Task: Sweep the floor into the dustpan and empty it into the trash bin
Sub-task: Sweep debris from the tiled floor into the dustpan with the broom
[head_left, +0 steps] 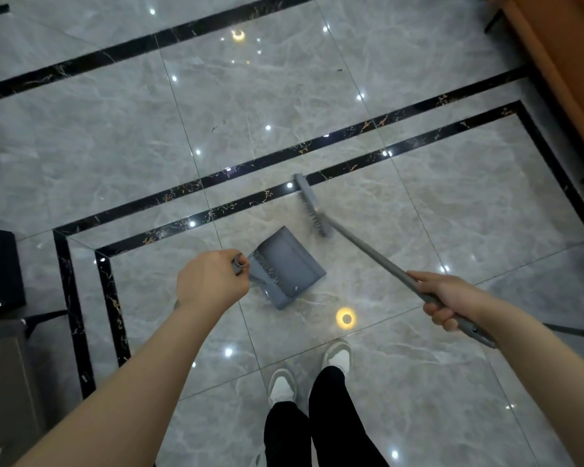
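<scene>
Plainly, left hand (211, 281) grips dustpan (289, 266) handle, right hand (447, 299) grips broom (368, 246).

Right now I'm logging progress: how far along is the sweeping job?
Still sweeping. The left hand holds the dustpan on the floor; the right hand grips the broom just beyond its mouth. The pan looks empty. Dark specks remain; no bin identifiable.

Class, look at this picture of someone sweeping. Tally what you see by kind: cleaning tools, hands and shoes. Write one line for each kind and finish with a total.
Cleaning tools: 2, the broom and the dustpan
Hands: 2, the left hand on the dustpan handle and the right hand on the broom handle
Shoes: 2, the left shoe and the right shoe
Total: 6
</scene>
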`<state>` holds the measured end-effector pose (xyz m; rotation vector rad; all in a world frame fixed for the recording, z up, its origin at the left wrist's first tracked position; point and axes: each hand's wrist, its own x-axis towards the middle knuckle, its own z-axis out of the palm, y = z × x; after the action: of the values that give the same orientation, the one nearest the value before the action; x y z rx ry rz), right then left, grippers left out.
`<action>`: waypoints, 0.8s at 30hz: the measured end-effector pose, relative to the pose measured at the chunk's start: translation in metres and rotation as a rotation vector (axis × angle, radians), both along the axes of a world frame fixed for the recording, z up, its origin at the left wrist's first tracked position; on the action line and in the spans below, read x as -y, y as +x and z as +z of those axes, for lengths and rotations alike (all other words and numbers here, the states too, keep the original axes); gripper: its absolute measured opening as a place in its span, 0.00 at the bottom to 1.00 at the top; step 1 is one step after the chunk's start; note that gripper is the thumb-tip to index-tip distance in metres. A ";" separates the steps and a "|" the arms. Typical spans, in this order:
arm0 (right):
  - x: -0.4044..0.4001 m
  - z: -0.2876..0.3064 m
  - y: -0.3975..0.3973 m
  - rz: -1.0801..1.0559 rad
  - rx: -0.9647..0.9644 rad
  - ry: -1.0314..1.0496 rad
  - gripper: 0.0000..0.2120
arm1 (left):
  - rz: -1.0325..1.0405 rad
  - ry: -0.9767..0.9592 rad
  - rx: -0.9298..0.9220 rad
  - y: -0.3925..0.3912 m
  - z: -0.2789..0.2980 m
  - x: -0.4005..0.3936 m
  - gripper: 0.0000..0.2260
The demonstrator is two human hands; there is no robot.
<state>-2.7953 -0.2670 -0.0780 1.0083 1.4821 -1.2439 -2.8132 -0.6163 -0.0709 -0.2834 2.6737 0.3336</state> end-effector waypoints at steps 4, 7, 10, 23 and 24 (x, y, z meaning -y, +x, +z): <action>0.023 -0.017 0.003 0.058 -0.020 0.090 0.21 | -0.011 -0.017 0.005 -0.004 0.002 -0.003 0.09; 0.034 -0.028 0.017 -0.015 0.114 -0.026 0.20 | 0.004 -0.029 -0.009 -0.004 0.003 -0.004 0.09; 0.032 -0.021 0.033 -0.195 0.243 -0.196 0.19 | 0.012 -0.014 0.001 -0.006 0.004 -0.004 0.07; 0.065 -0.013 -0.055 0.194 -0.158 0.196 0.20 | 0.370 0.059 0.044 0.022 0.011 0.043 0.07; 0.073 -0.020 -0.058 0.237 -0.166 0.221 0.20 | 0.377 0.049 0.043 0.026 0.008 0.050 0.06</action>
<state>-2.8534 -0.3404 -0.0982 0.8555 1.8424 -1.0288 -2.7873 -0.6660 -0.0634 -0.7729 2.5554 0.4981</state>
